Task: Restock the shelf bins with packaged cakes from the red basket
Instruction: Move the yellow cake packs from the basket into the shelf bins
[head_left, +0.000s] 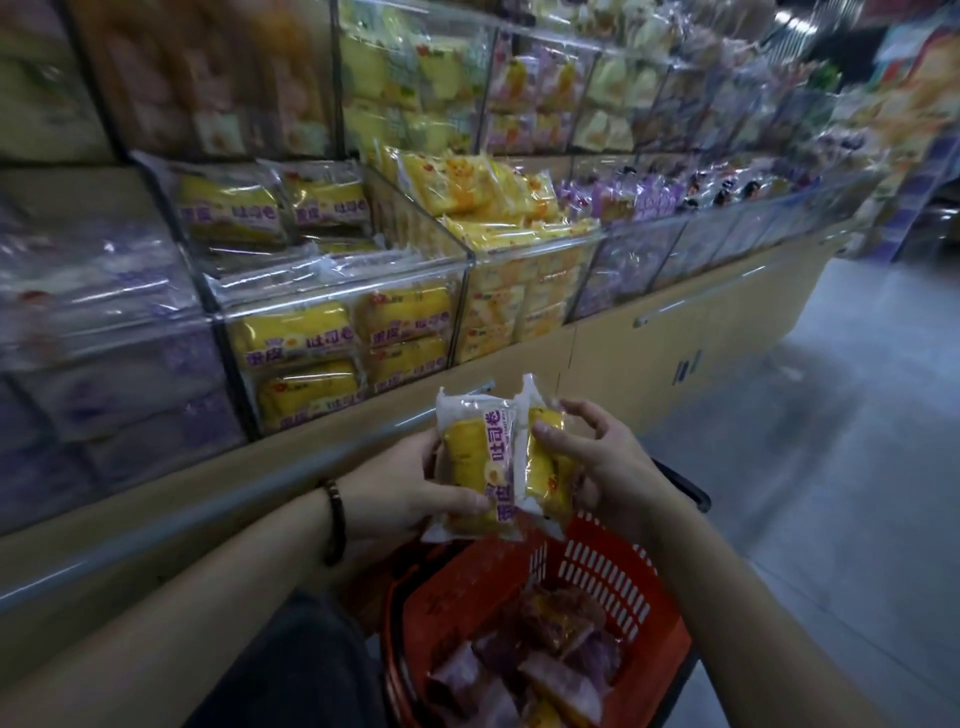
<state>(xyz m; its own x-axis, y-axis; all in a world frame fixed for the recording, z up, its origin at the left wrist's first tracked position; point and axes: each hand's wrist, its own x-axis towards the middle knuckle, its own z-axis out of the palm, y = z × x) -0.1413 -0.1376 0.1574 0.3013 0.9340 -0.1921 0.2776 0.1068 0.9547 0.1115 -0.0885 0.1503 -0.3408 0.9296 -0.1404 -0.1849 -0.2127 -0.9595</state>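
Two packs are being held just above the red slotted plastic basket (613, 566). The yellow cake pack with purple lettering in crinkly clear wrap (475, 462) is gripped by the left hand (410, 493), with the fingers curled behind it and the thumb laid across the lower front. The second yellow wrapped cake pack (543, 467), touching the first along one edge, is pinched by the right hand (602, 467). The thumb is on the front, and a couple of fingers look lifted off, so that grip is probably the looser one.

Handling-wise, these can be expected to be light, soft and squashy, with film that's likely a bit slippery. They're best taken across the broad faces at the middle and squeezed gently so the sponge isn't crushed. The sealed end flaps shouldn't be trusted for carrying.

The clear acrylic shelf bin of matching yellow packs (332, 288) is found beyond the basket, up and to the left, which looks like where these belong. Purplish wrapped packs (524, 675) are left in the basket's bottom.
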